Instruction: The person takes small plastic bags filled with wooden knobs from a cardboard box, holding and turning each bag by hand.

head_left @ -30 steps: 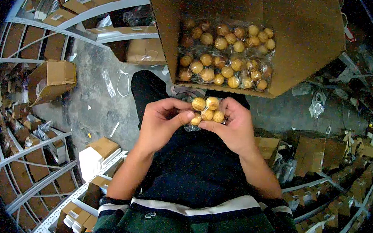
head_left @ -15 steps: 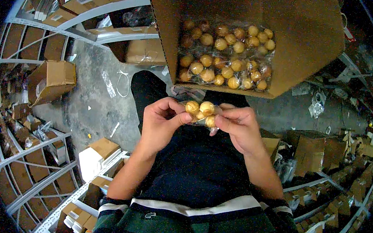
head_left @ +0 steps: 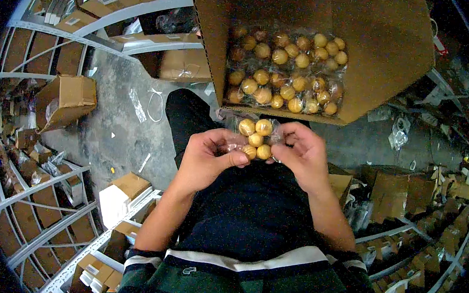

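Note:
Between my two hands is a clear plastic bag of wooden balls [head_left: 255,139], with several round, yellowish balls showing through the film. My left hand [head_left: 211,154] pinches the bag's left edge between thumb and fingers. On the other side, my right hand [head_left: 302,155] grips its right edge with thumb and curled fingers. Just beyond the hands stands an open cardboard box [head_left: 384,65], tilted toward me. Inside it lie several more clear bags of the same balls [head_left: 287,91] in rows.
Metal shelving [head_left: 40,196] with cartons runs along the left, and more shelves with boxes [head_left: 399,239] stand at right. A cardboard carton [head_left: 71,101] sits at left. On the concrete floor [head_left: 122,86] lie plastic scraps and a white tie loop [head_left: 155,106].
The bag has been spread flatter between my hands, so more of its balls show. Both hands stay at about the same place, with the right fingers shifted slightly.

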Tool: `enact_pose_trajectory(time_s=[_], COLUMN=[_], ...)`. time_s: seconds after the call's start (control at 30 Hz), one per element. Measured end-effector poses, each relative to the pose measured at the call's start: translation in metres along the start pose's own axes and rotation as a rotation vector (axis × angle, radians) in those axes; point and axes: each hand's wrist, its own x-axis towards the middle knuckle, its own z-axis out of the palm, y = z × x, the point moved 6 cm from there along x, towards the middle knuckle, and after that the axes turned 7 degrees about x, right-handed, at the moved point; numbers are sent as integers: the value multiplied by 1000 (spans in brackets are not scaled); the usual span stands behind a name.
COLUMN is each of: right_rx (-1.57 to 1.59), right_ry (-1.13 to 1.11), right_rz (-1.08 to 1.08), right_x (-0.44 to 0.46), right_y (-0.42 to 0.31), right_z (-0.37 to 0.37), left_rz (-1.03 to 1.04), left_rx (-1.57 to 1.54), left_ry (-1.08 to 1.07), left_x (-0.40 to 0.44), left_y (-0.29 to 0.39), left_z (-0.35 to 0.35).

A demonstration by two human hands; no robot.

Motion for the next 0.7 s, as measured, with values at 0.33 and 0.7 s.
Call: enact_pose_trajectory(time_s=[0.33, 0.7], right_rx=[-101, -91], right_ry=[-194, 223], right_rz=[18, -280], right_x=[-7, -9], right_y=[1, -9], right_z=[3, -8], left_rz=[260, 200], left_rx=[-14, 380], left_ry=[180, 371], left_x=[0, -10], left_y=[41, 35], left_z=[2, 2])
